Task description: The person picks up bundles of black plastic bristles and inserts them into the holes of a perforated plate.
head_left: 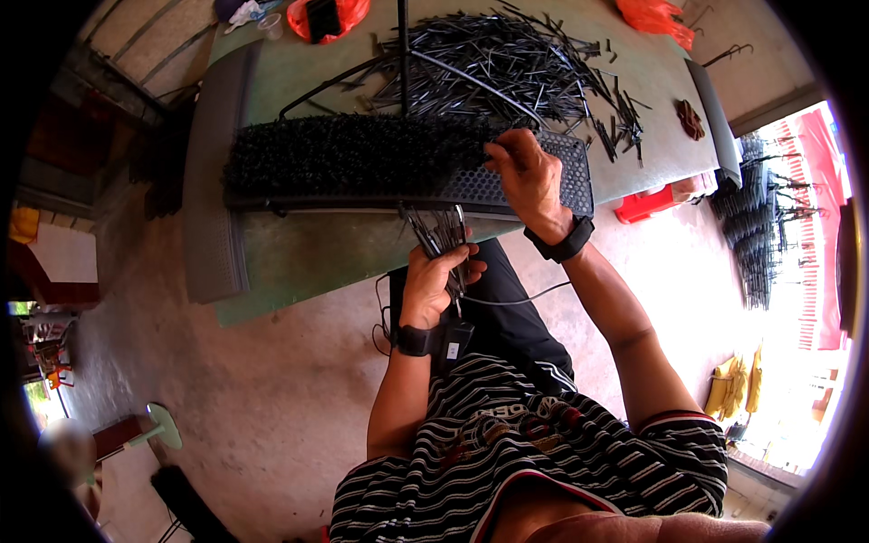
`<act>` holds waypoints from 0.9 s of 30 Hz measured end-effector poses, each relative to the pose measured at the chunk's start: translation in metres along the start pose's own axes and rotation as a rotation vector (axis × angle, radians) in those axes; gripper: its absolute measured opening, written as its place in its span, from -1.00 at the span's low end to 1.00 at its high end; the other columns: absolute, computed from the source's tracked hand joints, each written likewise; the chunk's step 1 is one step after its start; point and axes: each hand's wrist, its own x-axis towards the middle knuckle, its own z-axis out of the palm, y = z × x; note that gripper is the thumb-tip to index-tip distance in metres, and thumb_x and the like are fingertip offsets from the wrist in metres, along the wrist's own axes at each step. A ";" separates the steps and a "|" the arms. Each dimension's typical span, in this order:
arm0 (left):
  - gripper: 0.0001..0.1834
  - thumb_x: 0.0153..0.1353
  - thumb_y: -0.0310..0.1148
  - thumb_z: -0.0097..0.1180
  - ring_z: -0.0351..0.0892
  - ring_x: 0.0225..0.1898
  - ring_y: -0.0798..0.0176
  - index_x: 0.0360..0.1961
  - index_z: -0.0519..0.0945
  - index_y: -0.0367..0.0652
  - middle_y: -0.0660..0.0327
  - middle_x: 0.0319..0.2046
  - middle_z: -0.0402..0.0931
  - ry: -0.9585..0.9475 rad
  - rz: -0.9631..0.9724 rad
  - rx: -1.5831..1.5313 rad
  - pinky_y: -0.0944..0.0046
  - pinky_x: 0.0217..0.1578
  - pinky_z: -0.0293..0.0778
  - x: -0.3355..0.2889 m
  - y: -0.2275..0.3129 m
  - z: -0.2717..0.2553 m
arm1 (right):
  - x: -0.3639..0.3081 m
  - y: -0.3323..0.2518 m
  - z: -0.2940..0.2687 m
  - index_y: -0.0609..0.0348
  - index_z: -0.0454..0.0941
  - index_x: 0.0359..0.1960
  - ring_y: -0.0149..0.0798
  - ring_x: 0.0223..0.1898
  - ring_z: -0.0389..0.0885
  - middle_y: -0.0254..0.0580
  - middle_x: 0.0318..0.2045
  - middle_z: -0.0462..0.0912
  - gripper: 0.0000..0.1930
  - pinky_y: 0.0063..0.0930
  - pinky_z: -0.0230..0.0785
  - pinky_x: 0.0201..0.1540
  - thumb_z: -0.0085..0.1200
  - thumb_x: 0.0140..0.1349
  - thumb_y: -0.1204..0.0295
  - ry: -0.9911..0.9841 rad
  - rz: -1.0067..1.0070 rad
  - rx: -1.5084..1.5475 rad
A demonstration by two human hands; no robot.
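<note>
Left fingers (454, 257) hold dark strips (440, 233), right fingers (513, 142) at the perforated panel (572, 172).

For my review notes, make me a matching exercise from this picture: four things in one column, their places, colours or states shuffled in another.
Things:
1. Left hand
2. Right hand
3. Loose pile of strips
4. Table

Places, colours or states:
A. Lying beyond the holed panel, seen from the wearer
B. Pale green
C. Gripping a bundle of thin strips
D. At the edge of the panel's bristly part

Pairs: 1-C, 2-D, 3-A, 4-B
</note>
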 end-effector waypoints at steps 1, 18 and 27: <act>-0.71 0.11 -0.54 0.07 0.62 -0.46 0.14 -0.09 0.50 -0.28 0.10 -0.38 0.56 -0.001 -0.003 0.003 0.25 -0.50 0.58 0.001 0.000 0.000 | 0.000 0.001 0.001 0.29 0.42 -0.37 -0.25 -0.56 0.64 -0.07 -0.60 0.56 -0.92 -0.51 0.40 -0.57 0.06 0.14 0.55 -0.004 -0.007 -0.002; -0.71 0.09 -0.52 0.12 0.59 -0.54 0.24 -0.10 0.51 -0.27 0.11 -0.43 0.57 -0.059 0.046 0.183 0.35 -0.57 0.51 -0.004 0.004 0.005 | -0.002 -0.014 0.003 0.19 0.64 -0.48 -0.16 -0.50 0.60 -0.09 -0.56 0.61 -0.79 -0.42 0.41 -0.48 0.23 -0.05 0.30 -0.547 0.021 -0.245; -0.69 0.08 -0.49 0.13 0.59 -0.54 0.25 -0.10 0.50 -0.27 0.13 -0.44 0.58 -0.087 0.014 0.223 0.37 -0.57 0.49 -0.002 0.000 0.004 | 0.002 -0.010 -0.007 0.34 0.58 -0.41 -0.46 -0.65 0.54 -0.23 -0.63 0.60 -0.83 -0.61 0.36 -0.59 0.10 0.10 0.43 -0.366 0.430 0.178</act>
